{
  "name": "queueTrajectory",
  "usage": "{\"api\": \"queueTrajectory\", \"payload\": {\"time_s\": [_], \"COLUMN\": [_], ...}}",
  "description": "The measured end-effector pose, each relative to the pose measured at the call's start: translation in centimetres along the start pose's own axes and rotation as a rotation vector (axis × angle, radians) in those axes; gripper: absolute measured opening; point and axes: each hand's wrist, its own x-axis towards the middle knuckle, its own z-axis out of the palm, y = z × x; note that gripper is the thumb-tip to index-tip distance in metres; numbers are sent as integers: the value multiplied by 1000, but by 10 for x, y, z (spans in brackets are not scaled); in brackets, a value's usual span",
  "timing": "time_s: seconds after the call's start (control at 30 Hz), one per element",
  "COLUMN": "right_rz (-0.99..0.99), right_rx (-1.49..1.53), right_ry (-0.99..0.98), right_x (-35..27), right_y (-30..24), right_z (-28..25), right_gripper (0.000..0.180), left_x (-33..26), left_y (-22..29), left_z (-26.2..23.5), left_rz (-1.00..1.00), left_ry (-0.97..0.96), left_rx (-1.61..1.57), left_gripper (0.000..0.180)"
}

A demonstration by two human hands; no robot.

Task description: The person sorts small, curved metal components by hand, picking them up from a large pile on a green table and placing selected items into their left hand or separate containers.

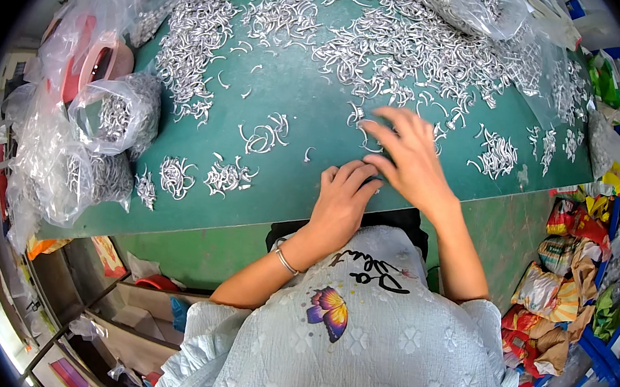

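Small curved silver metal pieces [413, 50] lie heaped over the far part of the green tabletop [289, 102]. Close to the near edge, my left hand [341, 196] is closed, fingers curled down; what it holds, if anything, is hidden. My right hand [412, 158] hovers just beyond it with fingers apart, slightly blurred. By its fingertips lie a few loose curved pieces [356, 113]. Left of my hands are a loose cluster of pieces [265, 134], a single piece [309, 153] and a small pile [229, 177].
Clear plastic bags of the same pieces [120, 112] stand at the left edge, near a pink object [106, 62]. More small piles [176, 176] line the near left, another pile [498, 153] the right. A plastic bag [484, 12] covers part of the far heap. Colourful packages [550, 291] fill a shelf at right.
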Motion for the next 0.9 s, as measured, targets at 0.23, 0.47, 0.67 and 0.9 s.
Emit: {"api": "queueTrajectory", "payload": {"time_s": [0.23, 0.47, 0.67, 0.9], "right_rz": [81, -40, 32, -50], "right_rx": [-115, -22, -177, -54], "right_ry": [42, 96, 150, 154], "right_x": [-13, 27, 13, 33], "right_y": [23, 7, 24, 5], "right_z": [-7, 21, 13, 34], "right_gripper": [30, 25, 7, 11], "left_x": [1, 3, -1, -3], "left_y": [11, 6, 5, 4], "left_z": [-6, 3, -1, -4], "left_rz": [-50, -70, -74, -60], "left_ry": [41, 66, 85, 62], "left_rx": [-11, -8, -44, -89], "left_gripper": [31, 23, 28, 47]}}
